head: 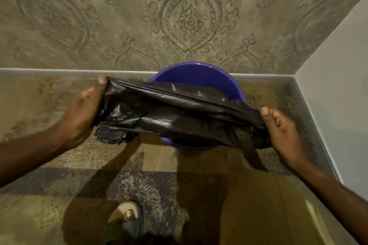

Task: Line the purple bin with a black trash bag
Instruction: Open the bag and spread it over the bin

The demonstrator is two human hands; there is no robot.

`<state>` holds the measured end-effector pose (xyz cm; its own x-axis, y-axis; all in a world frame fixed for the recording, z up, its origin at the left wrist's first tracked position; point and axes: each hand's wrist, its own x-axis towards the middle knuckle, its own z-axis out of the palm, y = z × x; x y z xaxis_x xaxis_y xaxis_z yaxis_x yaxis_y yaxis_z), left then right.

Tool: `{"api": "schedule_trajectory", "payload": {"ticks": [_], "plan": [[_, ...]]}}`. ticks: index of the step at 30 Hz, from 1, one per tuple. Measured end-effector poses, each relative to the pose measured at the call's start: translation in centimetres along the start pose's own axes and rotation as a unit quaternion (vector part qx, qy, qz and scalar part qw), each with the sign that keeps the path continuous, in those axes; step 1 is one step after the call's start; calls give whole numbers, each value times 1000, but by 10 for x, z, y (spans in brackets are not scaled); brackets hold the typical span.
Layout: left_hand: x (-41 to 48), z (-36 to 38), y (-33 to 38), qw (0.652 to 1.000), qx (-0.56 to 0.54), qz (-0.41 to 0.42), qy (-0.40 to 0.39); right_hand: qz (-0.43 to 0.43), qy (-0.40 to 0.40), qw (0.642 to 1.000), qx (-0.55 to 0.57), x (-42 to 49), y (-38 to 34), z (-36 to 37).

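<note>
— Two hands on one bag, and it isn't in the bin yet. Why hold it stretched like that?

— To find the mouth, I'd say. The left hand is closed on one end with the thumb pressed over the plastic, and the right hand is pinching the other end in a fist. Pulled apart like this, the folds flatten out and the open edge should be easier to spot.

— And the bin?

— On the floor, right against the wall near the corner, mouth up. Its inside shows purple, so no liner is in it. The bag hangs directly above it, covering the near half of the rim.

— Why hover there instead of opening it off to the side?

— Probably so the bag can drop straight in once it's open. It's thin and creased and looks bunched at the lower left, so it may cling to itself; that part likely needs shaking loose first.

— Whose foot is that?

— The person's own, in a sandal, standing just back from the bin.
</note>
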<state>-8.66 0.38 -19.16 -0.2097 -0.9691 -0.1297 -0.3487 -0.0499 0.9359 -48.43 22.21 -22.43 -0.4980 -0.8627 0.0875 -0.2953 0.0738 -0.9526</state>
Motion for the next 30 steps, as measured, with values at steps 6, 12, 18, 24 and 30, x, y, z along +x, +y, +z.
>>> {"api": "schedule_trajectory", "payload": {"ticks": [6,12,18,24,30], "plan": [[-49,12,-30,952,186,234,-71,116,56,979,157,0,11,7],[-61,-6,-60,857,334,356,-164,89,-54,987,121,13,24,-14],[-15,0,-61,927,225,286,-91,113,13,989,95,45,38,-22],[53,36,-27,954,155,249,-65,207,80,971,87,84,31,9],[134,46,23,962,113,249,24,115,104,988,6,147,-11,18]]}}
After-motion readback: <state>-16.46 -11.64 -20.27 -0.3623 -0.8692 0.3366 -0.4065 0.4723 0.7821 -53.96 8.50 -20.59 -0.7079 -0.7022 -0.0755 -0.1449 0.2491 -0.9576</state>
